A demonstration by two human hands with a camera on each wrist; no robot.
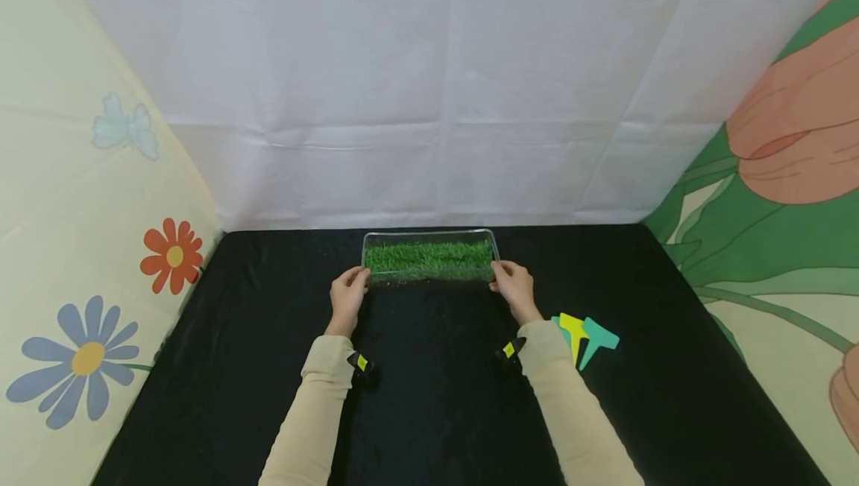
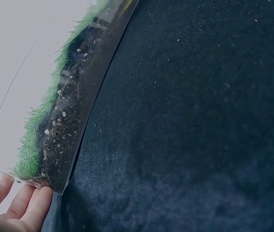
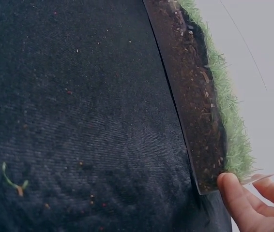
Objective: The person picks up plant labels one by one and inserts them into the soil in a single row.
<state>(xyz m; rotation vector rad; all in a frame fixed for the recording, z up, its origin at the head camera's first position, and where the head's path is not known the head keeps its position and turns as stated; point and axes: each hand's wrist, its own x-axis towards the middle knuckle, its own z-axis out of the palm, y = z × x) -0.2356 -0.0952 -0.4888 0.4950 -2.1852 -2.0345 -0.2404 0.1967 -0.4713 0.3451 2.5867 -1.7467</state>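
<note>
A long clear plastic box (image 1: 429, 274) stands at the back of the black cloth, with a strip of green grass-like turf (image 1: 429, 255) inside. Through its wall in the left wrist view, dark soil (image 2: 62, 130) flecked with white bits lies under the turf. My left hand (image 1: 348, 297) grips the box's left end, fingertips (image 2: 42, 195) against its lower corner. At the opposite end my right hand (image 1: 515, 288) holds the box between thumb and fingers, one fingertip (image 3: 229, 182) pressed on the near wall by the corner.
T-shaped plant labels, yellow (image 1: 573, 328) and teal (image 1: 597, 338), lie beside my right forearm. A small green sprout (image 3: 16, 182) and scattered crumbs lie on the black cloth (image 1: 429, 396). White sheeting (image 1: 356, 98) hangs behind; flowered cloths flank both sides.
</note>
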